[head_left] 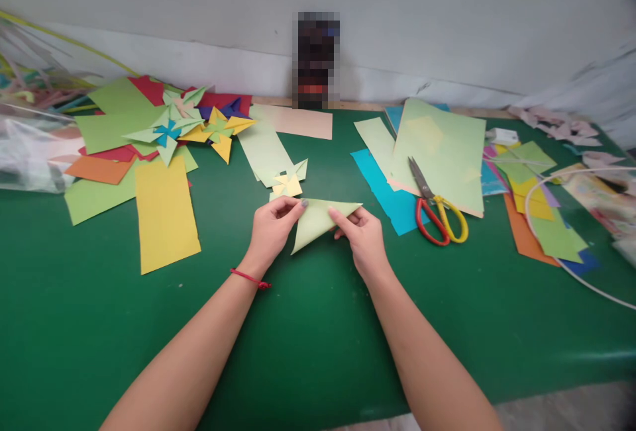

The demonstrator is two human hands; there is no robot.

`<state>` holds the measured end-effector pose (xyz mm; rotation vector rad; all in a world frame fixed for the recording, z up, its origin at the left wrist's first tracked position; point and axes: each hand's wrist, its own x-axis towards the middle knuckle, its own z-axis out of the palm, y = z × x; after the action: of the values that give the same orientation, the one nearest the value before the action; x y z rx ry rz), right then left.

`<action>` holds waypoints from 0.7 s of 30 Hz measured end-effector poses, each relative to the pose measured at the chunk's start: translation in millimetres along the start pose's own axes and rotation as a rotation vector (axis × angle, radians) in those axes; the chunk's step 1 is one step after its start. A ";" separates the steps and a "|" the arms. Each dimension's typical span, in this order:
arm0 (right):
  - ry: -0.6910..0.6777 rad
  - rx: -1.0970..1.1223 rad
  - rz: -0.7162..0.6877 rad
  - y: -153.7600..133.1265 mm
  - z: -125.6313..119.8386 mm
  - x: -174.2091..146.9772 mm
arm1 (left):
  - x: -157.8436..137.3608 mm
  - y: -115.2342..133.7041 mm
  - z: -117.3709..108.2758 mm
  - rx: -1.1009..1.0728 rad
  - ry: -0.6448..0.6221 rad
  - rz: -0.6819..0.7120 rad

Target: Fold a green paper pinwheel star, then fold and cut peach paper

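A pale green paper (320,219), folded to a triangle, is held between my two hands above the green table (318,338). My left hand (275,226) pinches its left corner between thumb and fingers. On the right side, my right hand (362,236) grips the paper with the thumb on top and the fingers beneath. Just behind my left hand lies a folded paper pinwheel (287,184) in pale green and yellow, partly covered by that hand. A long pale green strip (265,143) stretches away behind it.
Scissors (437,216) with red and yellow handles rest right of my hands, near a blue paper (385,189) and large pale green sheets (442,153). Finished paper pinwheels (169,130) and a yellow sheet (167,216) lie left. A white cable (529,212) curves at right.
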<state>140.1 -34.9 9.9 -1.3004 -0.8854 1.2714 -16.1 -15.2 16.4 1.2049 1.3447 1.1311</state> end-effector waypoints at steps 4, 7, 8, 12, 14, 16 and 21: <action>-0.007 0.006 -0.009 0.9 -0.6 0.5 | -1.0 0.3 -0.1 0.033 0.013 0.035; 0.001 0.012 -0.019 -0.3 -1.0 0.5 | -1.6 0.2 -0.6 0.052 0.013 0.062; 0.006 0.014 -0.016 -1.0 -1.0 0.4 | -1.7 0.1 -0.8 0.057 0.010 0.069; 0.032 0.019 0.016 -3.7 -0.6 0.0 | -1.7 -0.6 -1.5 0.070 0.007 0.085; 0.040 0.014 0.025 -4.4 -0.7 0.0 | -1.8 -1.0 -1.2 0.075 0.018 0.091; 0.043 0.004 0.020 -4.7 -1.3 0.0 | -2.1 -1.2 -0.5 0.079 0.029 0.097; 0.041 -0.003 0.019 -6.4 -3.3 -0.4 | -3.2 -1.4 1.6 0.069 0.038 0.093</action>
<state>144.3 -34.9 15.8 -1.3353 -0.8477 1.2548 -14.5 -18.4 15.0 1.3137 1.3781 1.1867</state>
